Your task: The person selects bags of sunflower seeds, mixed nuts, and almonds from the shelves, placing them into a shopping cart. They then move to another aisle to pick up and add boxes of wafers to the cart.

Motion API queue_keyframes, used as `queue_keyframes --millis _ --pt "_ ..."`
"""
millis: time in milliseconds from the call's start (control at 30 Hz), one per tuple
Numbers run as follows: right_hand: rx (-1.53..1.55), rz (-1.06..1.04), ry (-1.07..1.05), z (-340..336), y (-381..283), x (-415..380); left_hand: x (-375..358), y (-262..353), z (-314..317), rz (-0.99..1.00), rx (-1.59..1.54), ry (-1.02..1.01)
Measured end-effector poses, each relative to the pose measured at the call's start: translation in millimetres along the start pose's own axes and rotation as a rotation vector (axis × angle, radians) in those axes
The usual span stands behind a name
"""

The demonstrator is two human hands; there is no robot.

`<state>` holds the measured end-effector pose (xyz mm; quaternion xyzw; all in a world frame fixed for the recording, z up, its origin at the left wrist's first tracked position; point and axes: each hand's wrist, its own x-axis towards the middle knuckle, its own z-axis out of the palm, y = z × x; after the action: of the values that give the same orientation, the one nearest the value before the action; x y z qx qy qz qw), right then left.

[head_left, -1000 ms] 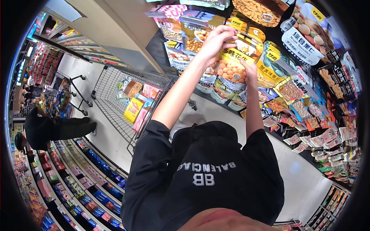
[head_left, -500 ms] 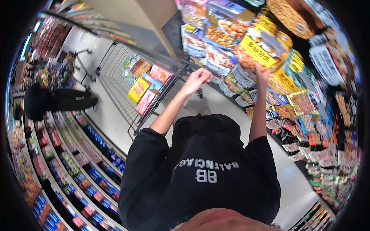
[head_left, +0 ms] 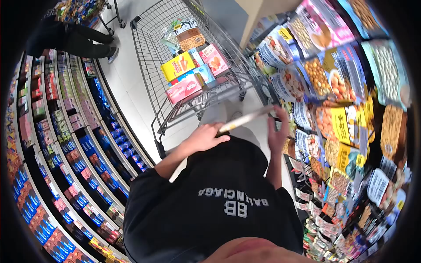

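Observation:
My left hand (head_left: 205, 137) is closed around the left part of a pale, narrow, bar-like thing (head_left: 245, 119) in front of my waist, beside the near end of the metal cart (head_left: 151, 94). At that thing's right end is my right hand (head_left: 278, 125), blurred, its fingers bent; whether it grips cannot be seen. The cart holds a yellow box (head_left: 177, 64), pink boxes (head_left: 185, 89) (head_left: 215, 60), a blue pack (head_left: 204, 74) and a bag with brown contents (head_left: 191, 40).
Bagged nuts (head_left: 335, 122) and other snack packs fill the display on the right. Shelves of packets (head_left: 83, 149) curve along the left. A person in dark clothes (head_left: 85, 41) stands at the upper left, near another cart. A beige panel (head_left: 263, 15) rises beyond my cart.
My right hand has left the bagged nuts and come back towards my waist. My left hand has lowered onto the pale thing. The view has turned, with the cart now more central.

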<state>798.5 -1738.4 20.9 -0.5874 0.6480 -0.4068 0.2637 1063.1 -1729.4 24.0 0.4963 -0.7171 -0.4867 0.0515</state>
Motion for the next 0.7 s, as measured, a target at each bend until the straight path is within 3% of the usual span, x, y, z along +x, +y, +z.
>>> queue_keyframes --millis 33,100,167,200,233,300,367,467,567,700 --pt "-0.036 -0.111 -0.157 16.8 -9.2 11.0 11.3 -5.0 -19.8 -0.010 -0.127 -0.002" --pt "0.148 0.093 -0.427 49.9 -32.0 24.1 50.2 -30.2 -65.8 -0.024 -0.379 -0.016" --pt "0.050 -0.035 -0.417 89.0 -17.8 22.0 101.0 -75.0 -103.7 -0.071 -0.565 0.331" --pt "0.030 0.006 -0.387 102.9 -22.8 26.3 132.7 -112.3 -123.5 -0.146 -0.654 0.408" --pt "-0.032 0.133 -0.358 114.7 -28.1 29.4 165.7 -159.2 -141.6 -0.226 -0.744 0.483" --pt "-0.163 0.389 -0.293 131.0 -35.6 34.4 233.2 -262.5 -167.9 -0.255 -0.551 0.644" --pt "-0.351 0.424 -0.238 141.4 -32.7 37.7 294.8 -383.1 -173.2 -0.426 -0.440 0.667" --pt "-0.631 0.395 -0.362 148.6 -31.0 41.9 346.6 -455.5 -170.2 -0.648 -0.861 0.816" --pt "-0.708 0.393 -0.366 151.9 -33.6 45.0 373.9 -499.0 -151.4 -0.690 -0.126 0.831" --pt "-0.717 0.407 -0.352 156.1 -33.4 49.1 406.2 -508.5 -134.0 -0.718 -0.184 0.848"
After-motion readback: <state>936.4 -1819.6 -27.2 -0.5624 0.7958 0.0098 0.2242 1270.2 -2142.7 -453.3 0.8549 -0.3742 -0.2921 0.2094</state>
